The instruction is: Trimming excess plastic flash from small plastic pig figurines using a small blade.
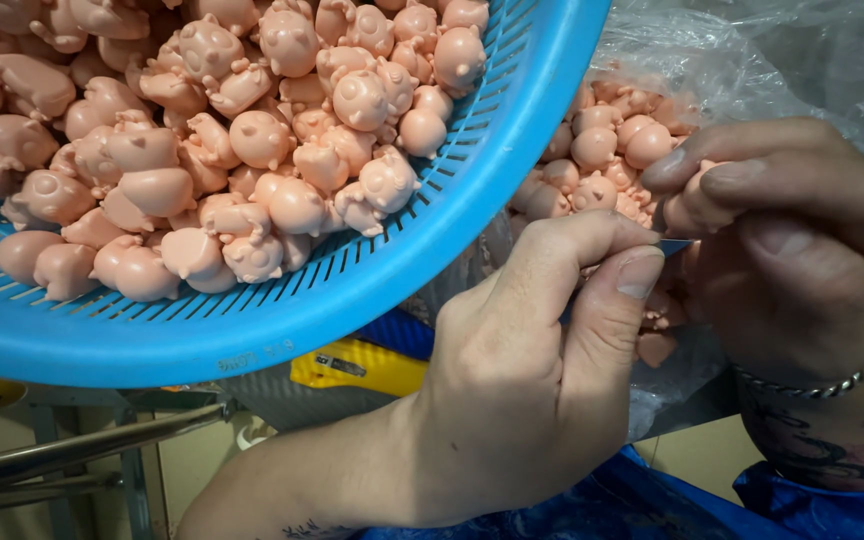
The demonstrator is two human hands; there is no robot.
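Pink figurine (694,205) pinched in right hand (802,250); left hand (542,350) grips thin blade (674,245), seemingly touching figurine.

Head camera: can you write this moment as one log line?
left hand: pinches small blade | right hand: holds pink figure | blue basket: full

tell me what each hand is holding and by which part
The right hand pinches a small pink moulded pig-like figure by its body, between thumb and fingers. The left hand grips a thin metal blade at its near end; only the tip shows.
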